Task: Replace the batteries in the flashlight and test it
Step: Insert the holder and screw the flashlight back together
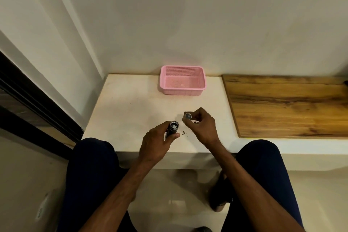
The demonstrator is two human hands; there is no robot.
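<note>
The person sits at the near edge of the white desk (131, 109) with the flashlight apart in two pieces. The left hand (157, 142) is wrapped around the flashlight body (173, 128), holding it just above the desk near its front edge with the open end turned up. The right hand (202, 128) pinches the small round cap (187, 116) in its fingertips, close beside the body but not touching it.

So the opening is done. Something metallic glints inside the open end, but I cannot tell whether it is a battery or a contact, and no loose batteries show anywhere. By my reckoning the swap, the closing and the test are all left.

A few dark flecks (183, 133) lie on the desk between the hands. A pink basket (180, 91) stands at the far edge against the pale wall (188, 15). A wooden top (282, 105) adjoins the desk's right edge, and a dark frame (28, 96) runs down the left.
</note>
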